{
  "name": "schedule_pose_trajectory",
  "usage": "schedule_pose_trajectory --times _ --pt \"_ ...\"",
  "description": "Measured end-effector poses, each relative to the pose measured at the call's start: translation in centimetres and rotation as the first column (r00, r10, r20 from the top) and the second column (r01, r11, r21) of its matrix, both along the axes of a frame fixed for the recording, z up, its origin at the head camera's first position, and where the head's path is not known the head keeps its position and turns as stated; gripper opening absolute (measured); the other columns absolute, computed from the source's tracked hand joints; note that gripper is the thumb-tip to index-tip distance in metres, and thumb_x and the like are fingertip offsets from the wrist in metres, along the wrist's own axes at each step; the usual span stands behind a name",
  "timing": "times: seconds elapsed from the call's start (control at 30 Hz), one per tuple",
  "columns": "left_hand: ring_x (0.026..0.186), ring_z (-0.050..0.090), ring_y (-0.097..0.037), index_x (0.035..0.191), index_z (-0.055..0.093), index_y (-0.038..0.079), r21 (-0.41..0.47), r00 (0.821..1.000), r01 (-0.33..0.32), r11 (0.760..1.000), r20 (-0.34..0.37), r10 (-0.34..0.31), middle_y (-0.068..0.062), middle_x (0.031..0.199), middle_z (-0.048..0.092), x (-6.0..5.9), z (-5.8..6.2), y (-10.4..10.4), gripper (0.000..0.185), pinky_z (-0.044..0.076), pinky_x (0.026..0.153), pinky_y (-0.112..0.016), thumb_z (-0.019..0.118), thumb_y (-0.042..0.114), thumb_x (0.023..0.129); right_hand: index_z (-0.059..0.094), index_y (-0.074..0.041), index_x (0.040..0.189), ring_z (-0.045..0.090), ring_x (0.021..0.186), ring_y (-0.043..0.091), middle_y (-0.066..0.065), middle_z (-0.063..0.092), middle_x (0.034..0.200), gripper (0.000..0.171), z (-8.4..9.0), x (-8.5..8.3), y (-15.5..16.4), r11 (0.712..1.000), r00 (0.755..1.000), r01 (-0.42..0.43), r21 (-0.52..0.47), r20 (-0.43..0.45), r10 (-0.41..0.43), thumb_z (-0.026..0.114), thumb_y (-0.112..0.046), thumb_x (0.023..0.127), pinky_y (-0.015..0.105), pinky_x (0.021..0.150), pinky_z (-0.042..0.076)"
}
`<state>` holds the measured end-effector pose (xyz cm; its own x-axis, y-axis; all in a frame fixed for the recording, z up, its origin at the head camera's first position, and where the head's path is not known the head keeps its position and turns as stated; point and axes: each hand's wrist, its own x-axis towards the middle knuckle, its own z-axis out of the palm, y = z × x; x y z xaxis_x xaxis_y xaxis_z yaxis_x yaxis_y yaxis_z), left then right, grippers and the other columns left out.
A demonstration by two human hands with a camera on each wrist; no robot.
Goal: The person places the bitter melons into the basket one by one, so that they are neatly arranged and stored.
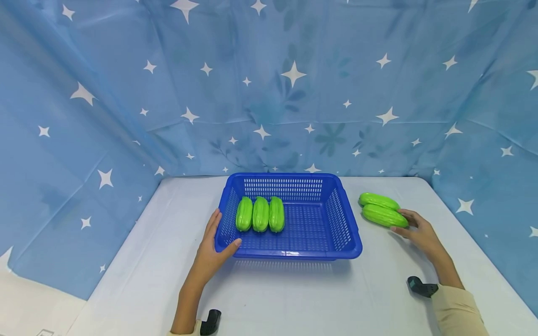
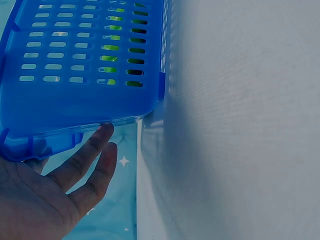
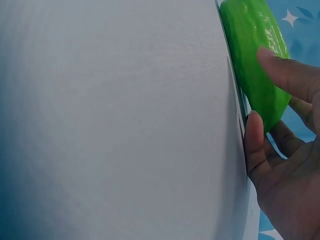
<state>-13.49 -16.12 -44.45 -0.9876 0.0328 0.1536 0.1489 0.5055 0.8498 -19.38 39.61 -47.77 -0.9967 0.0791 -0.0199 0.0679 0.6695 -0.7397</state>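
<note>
My right hand [image 1: 420, 233] holds the near end of a bright green, bumpy bitter melon [image 1: 380, 215], thumb on one side and fingers around the other. In the right wrist view the thumb lies on the melon [image 3: 252, 60] close to its tapered end. A second bitter melon [image 1: 379, 200] lies right behind it on the white table. My left hand [image 1: 208, 259] is at the near left corner of a blue plastic basket [image 1: 290, 254], thumb over the rim and fingers stretched along the outer side. Three more bitter melons [image 1: 260, 214] lie side by side in the basket's left half.
The basket stands toward the back of the white-covered table [image 1: 290, 298]. A blue curtain with white stars [image 1: 269, 93] hangs behind the table and along both sides. Each wrist wears a small black device, such as the one on the right [image 1: 421, 286].
</note>
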Motion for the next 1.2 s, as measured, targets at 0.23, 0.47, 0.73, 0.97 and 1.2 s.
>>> schedule_pose_trajectory --times 0.23,0.47,0.73,0.97,1.2 --pt "0.153 0.008 -0.029 0.158 0.014 0.02 0.008 1.0 0.001 1.0 -0.001 -0.001 0.004 0.166 0.006 -0.1 -0.12 -0.03 0.094 0.019 0.116 -0.062 0.069 0.047 0.087 0.03 0.005 0.148 0.035 0.128 0.055 0.038 0.033 0.146 0.079 -0.11 -0.27 -0.17 1.0 1.0 -0.004 0.025 -0.029 0.004 0.068 -0.036 0.092 0.063 0.094 0.042" --pt "0.153 0.007 -0.03 0.158 0.014 0.02 0.007 1.0 0.001 1.0 -0.003 -0.001 0.005 0.166 0.006 -0.09 -0.19 -0.07 0.094 0.019 0.116 -0.062 0.069 0.047 0.087 0.031 0.006 0.146 0.034 0.129 0.055 0.038 0.034 0.145 0.077 0.15 -0.14 -0.33 1.0 1.0 0.012 0.016 -0.02 -0.011 0.068 -0.033 0.092 0.066 0.097 0.038" --pt "0.153 0.008 -0.031 0.158 0.015 0.019 0.001 1.0 -0.003 1.0 0.002 0.003 0.006 0.166 0.006 -0.06 -0.1 -0.08 0.094 0.02 0.115 -0.063 0.069 0.047 0.087 0.032 0.004 0.146 0.035 0.129 0.057 0.039 0.037 0.142 0.076 0.14 -0.09 -0.23 0.999 1.0 0.023 0.029 0.01 -0.023 0.069 -0.035 0.091 0.064 0.094 0.043" --pt "0.153 0.008 -0.028 0.158 0.016 0.02 0.009 1.0 -0.001 1.0 0.002 0.001 0.008 0.165 0.006 0.09 0.14 -0.03 0.094 0.02 0.116 -0.062 0.07 0.047 0.086 0.031 0.002 0.147 0.032 0.131 0.058 0.039 0.033 0.145 0.079 0.2 0.1 -0.09 1.0 0.999 0.027 0.006 0.026 -0.027 0.069 -0.038 0.09 0.071 0.101 0.034" --pt "0.153 0.008 -0.029 0.158 0.016 0.02 0.004 1.0 -0.004 1.0 0.003 0.004 0.008 0.165 0.006 0.1 0.17 0.02 0.094 0.02 0.116 -0.064 0.07 0.047 0.086 0.031 0.002 0.147 0.034 0.131 0.06 0.037 0.033 0.145 0.079 0.21 0.29 0.08 0.998 1.0 0.024 -0.05 -0.003 -0.024 0.069 -0.037 0.09 0.069 0.1 0.036"
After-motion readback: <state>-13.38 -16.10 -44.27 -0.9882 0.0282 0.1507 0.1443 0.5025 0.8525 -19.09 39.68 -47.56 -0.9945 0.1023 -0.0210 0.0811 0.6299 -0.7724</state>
